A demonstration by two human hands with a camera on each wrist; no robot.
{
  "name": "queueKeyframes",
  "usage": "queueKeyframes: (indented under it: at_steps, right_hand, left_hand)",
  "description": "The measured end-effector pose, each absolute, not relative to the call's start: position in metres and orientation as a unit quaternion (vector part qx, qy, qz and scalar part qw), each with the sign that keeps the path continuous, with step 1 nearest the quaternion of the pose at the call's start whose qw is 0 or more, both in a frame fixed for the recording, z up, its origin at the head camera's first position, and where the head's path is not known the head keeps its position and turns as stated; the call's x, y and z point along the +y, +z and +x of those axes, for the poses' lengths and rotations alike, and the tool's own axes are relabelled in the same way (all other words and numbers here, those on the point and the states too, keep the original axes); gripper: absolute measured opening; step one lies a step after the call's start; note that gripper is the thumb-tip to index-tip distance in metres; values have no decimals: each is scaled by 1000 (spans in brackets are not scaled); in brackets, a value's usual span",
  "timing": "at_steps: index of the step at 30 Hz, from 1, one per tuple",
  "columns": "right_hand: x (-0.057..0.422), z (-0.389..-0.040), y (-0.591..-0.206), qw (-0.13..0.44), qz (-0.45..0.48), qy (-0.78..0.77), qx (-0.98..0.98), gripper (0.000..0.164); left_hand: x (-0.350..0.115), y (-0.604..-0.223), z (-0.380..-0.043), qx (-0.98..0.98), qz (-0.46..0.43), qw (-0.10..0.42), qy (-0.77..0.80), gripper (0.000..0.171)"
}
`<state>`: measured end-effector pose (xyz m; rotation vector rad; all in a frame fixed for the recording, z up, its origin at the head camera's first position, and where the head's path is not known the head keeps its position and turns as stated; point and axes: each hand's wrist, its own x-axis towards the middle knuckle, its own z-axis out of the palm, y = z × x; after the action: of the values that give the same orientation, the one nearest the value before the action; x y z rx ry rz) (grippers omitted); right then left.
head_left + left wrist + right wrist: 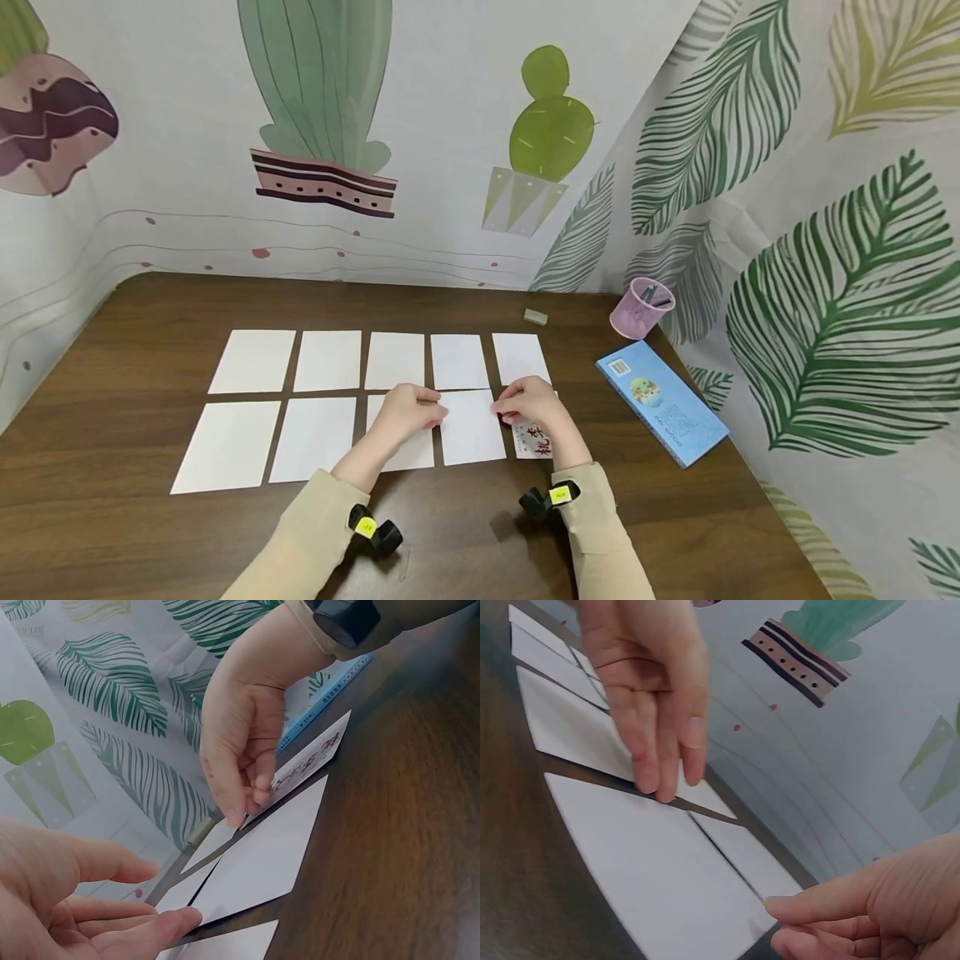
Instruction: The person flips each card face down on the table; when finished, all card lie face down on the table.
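A blank white card [472,429] lies between both hands in the front row. My right hand [534,400] pinches this card's far right corner between thumb and finger, as the right wrist view shows. At the card's left edge, my left hand [405,410] touches with nearly straight fingertips [646,780], its thumb held apart. Beneath the right hand, partly hidden, lies a card printed with red characters [531,442]. The left hand partly covers another white card [408,454].
Several more white cards [315,437] lie in two rows on the brown wooden table [450,533]. A blue book [663,404] lies at the right, near a pink pen cup [642,310]. Behind the rows sits a small pale eraser-like block [536,317].
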<state>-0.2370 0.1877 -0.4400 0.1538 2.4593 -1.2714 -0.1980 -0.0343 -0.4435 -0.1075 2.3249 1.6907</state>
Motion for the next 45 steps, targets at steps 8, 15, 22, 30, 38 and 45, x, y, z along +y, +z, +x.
queueKeyframes:
  at_steps: [8, 15, 22, 30, 38, 45]
  right_hand:
    - [211, -239, -435, 152, 18, -460, 875, 24]
    - [247, -244, -433, 100, -9, -453, 886, 31]
    - [278, -246, -436, 107, 3, -423, 900, 37]
    - [285, -235, -434, 142, 37, -413, 899, 42]
    - [286, -231, -437, 144, 22, -427, 893, 50]
    - [284, -232, -439, 148, 4, -413, 899, 56]
  left_hand:
    - [-18, -451, -192, 814, 32, 92, 573, 31]
    - [4, -457, -193, 808, 99, 77, 576, 34]
    - [28, -454, -197, 813, 134, 74, 563, 49]
    - [55, -448, -191, 812, 116, 114, 560, 66]
    - [66, -445, -187, 777, 84, 139, 608, 69]
    - [69, -445, -185, 773, 90, 150, 610, 69]
